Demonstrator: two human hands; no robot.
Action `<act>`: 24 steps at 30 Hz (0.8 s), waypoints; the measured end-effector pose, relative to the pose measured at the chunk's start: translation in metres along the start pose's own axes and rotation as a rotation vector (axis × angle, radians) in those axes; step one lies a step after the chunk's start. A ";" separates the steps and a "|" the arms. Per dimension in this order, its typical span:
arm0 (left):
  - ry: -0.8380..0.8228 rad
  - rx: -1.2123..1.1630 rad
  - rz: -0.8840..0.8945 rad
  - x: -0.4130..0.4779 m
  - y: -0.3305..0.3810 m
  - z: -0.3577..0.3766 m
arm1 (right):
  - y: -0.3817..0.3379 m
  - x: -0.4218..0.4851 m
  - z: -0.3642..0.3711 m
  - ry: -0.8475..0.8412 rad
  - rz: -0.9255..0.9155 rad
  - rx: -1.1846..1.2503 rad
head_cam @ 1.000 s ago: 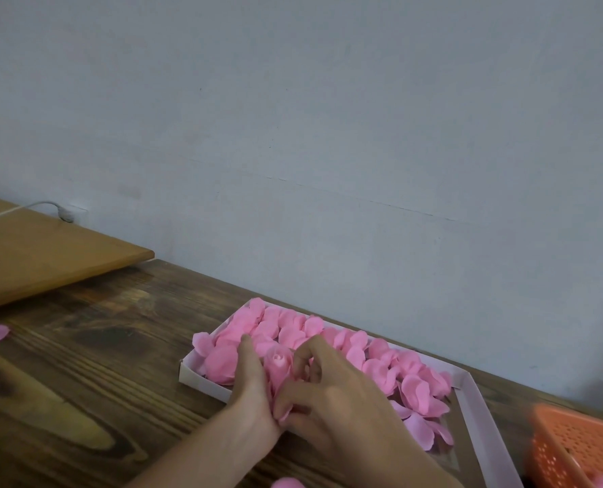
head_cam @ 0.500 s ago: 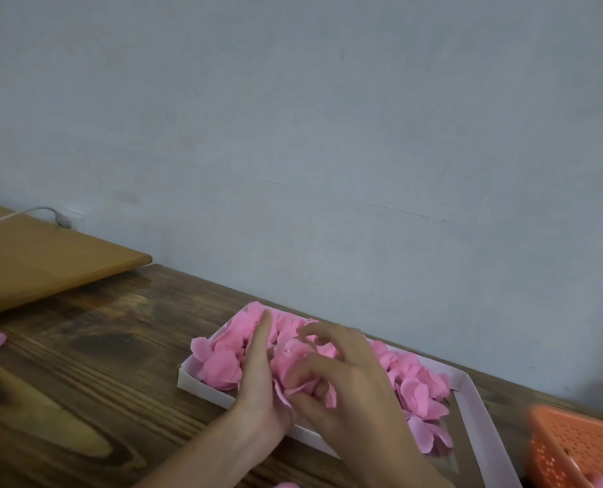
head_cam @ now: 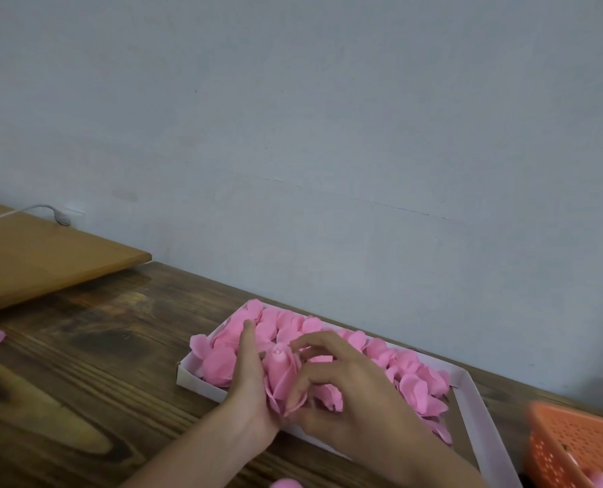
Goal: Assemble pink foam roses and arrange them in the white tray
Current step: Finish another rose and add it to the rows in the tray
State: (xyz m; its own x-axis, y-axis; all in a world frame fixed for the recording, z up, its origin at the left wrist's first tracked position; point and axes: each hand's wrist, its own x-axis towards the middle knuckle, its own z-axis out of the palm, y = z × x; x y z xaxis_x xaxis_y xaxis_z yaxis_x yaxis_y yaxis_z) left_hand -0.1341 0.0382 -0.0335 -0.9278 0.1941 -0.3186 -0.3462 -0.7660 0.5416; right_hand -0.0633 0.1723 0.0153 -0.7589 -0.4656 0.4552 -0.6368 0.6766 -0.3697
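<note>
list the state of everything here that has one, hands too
white tray: mostly filled with pink roses, right end bare
held rose: upright at the white tray's near edge, bud tip up, between both hands
left hand: open, straight fingers pressed against the held rose
right hand: fingers curled, pinching the held rose
orange basket: partly in view, blurred, something pink inside

Plain grey-blue wall [head_cam: 328, 135]; dark wooden table [head_cam: 82, 399]; lighter wooden board [head_cam: 39, 262] at left.

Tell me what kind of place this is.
Probably a small craft workspace, at home or in a workshop: a dark wooden table against a plain wall, a white tray holding pink foam roses, and an orange basket alongside.
</note>
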 end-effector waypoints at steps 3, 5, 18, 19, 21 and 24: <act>-0.022 -0.046 -0.095 -0.001 0.000 0.000 | 0.001 -0.001 0.002 -0.013 -0.030 -0.078; -0.044 -0.038 -0.093 0.003 -0.001 -0.002 | 0.002 0.000 0.005 -0.001 -0.045 -0.106; -0.040 0.005 -0.071 -0.002 -0.014 0.001 | 0.004 0.005 0.023 0.153 -0.073 -0.145; -0.068 0.014 -0.067 -0.001 -0.014 0.002 | 0.004 0.005 0.022 0.167 -0.063 -0.148; -0.184 0.092 -0.043 0.001 -0.012 0.002 | 0.003 0.006 0.020 0.218 -0.053 -0.136; -0.402 0.152 -0.049 -0.003 -0.001 0.003 | 0.002 0.006 0.012 0.318 -0.037 -0.057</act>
State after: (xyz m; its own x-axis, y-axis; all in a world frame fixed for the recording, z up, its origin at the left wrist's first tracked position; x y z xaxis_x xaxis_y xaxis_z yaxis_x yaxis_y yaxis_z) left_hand -0.1316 0.0405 -0.0304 -0.8797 0.4743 -0.0350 -0.3801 -0.6569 0.6512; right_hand -0.0709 0.1642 0.0080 -0.6494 -0.2953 0.7008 -0.6477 0.6976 -0.3063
